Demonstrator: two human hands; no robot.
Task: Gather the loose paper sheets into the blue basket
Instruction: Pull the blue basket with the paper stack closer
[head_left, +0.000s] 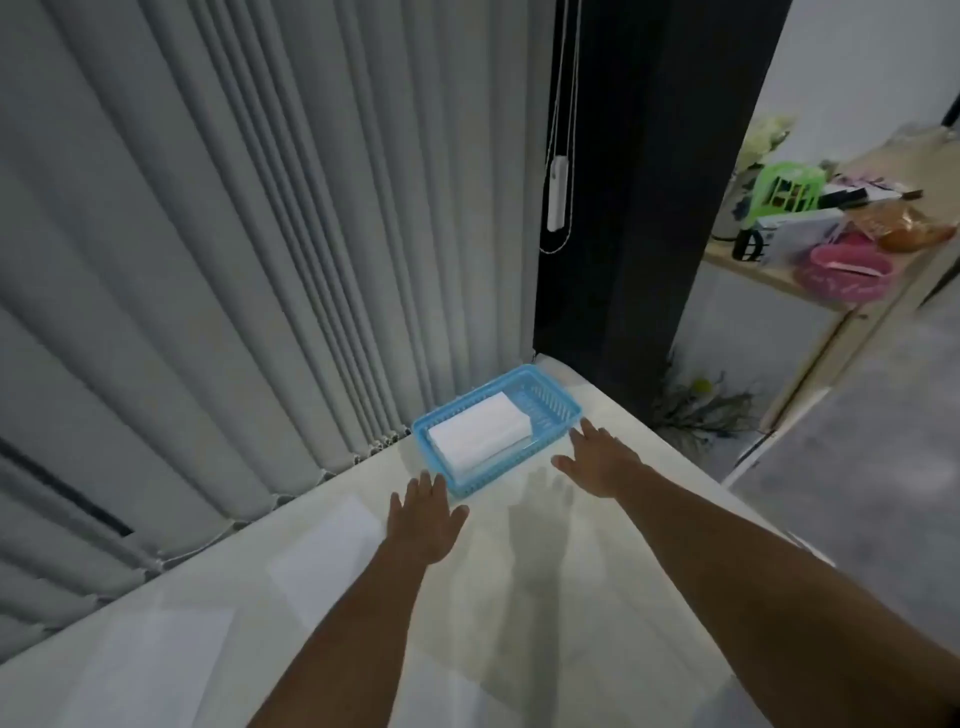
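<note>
- Both hands spread and empty: left hand (423, 519) at the blue basket's (558, 413) 6 o'clock corner, right hand (597, 460) at 3.
- Paper stack (480, 428) lies inside; next, probably fetching the sheets (324, 540) left on the worktop (597, 597).

You are in a domestic room. Grey vertical blinds (234, 234) with a pull cord (557, 192) cover the wall behind the white tabletop (571, 597). A wooden shelf (810, 291) holds household clutter: a green basket (787, 192), a pink bowl (844, 273).
</note>
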